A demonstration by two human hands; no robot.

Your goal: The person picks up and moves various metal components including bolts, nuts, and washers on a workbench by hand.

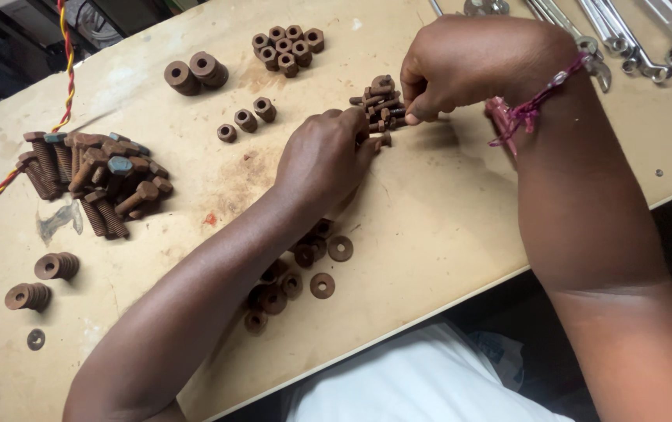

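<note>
sorting step: left hand [327, 156] and right hand [461, 66] pinching small rusty brown bolts [381, 105] near desk's [430, 227] far edge; next calls for steady fingertip separation.

The left hand [324, 156] covers the near edge of the small bolt pile [380, 105], so its fingertips stay unseen. The forearm hides several flat washers [305, 266]. The wrenches [625, 35] run off the top edge.

Rusted, matt metal bolts [94, 176] and nuts [287, 47]; bright, glossy steel spanners [625, 39]; scuffed, matt wooden tabletop [445, 211].
</note>
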